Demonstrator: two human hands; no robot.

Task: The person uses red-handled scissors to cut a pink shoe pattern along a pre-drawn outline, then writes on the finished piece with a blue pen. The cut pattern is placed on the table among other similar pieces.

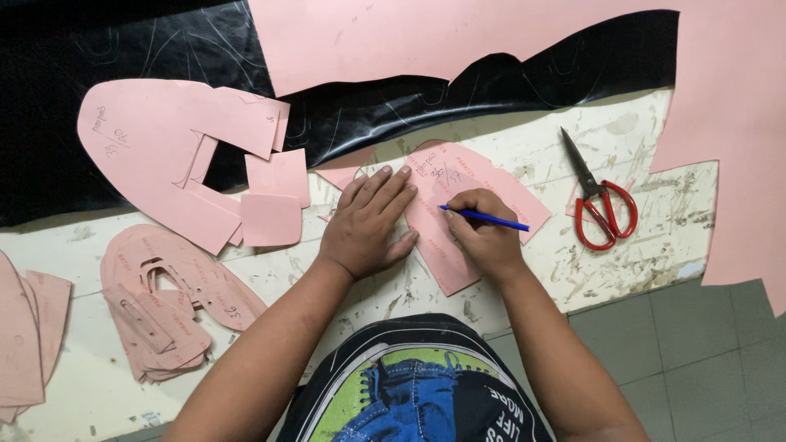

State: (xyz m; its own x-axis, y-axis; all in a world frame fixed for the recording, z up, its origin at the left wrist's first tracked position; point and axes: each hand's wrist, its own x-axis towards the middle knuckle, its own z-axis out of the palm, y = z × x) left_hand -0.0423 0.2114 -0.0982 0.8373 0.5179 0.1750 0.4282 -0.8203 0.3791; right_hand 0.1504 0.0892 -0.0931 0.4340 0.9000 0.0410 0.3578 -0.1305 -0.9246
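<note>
Pink card pattern piece [458,214], flat on the worn white tabletop [524,286], directly under both hands.

Risk, judged: the piece rests only under the pressing palm; should that pressure ease or the pen drag sideways, the card could slide and the marked line could run crooked. Its near edge sits close to the table's edge, so a slip toward the person could tip it off.

Right hand [485,233]: fingers curled tight around a blue pen [485,218], tip touching the card just beside the left fingertips.

Left hand [368,221]: spread flat, fingers extended, gripping nothing; palm and fingers press down on the card's left part.

Left of the grip, near: stack of cut pink pieces with slots [168,299]; further pink pieces at the table's left end [29,336].

Right of the grip: red-handled scissors [602,200], blades closed, apart from the pen hand.

Beyond the left hand: small pink squares [274,200] and a large rounded pink template [151,143].

Farthest: black sheet [98,49] with faint traced lines, and a big pink sheet [720,123] overlapping it.
</note>
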